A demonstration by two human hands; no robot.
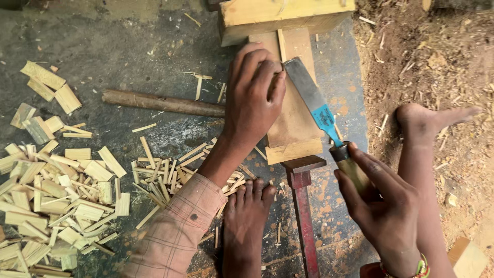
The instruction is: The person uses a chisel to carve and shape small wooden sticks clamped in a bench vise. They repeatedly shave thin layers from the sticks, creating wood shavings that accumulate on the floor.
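My left hand (253,95) is closed on a small thin wood strip, pressing it down on a pale wooden block (293,131). My right hand (383,208) grips the wooden handle of a broad chisel (315,105) with a blue label. The steel blade slants up to the left, and its edge meets the strip right beside my left fingertips. My bare left foot (247,211) rests on the ground below the block, and my right foot (429,121) lies on the dirt at the right.
A round wooden stick (162,103) lies left of the block. Several split wood strips and chips (62,201) are heaped at the lower left. A dark red metal bar (303,216) runs down from the block. A larger timber (285,15) sits at the top.
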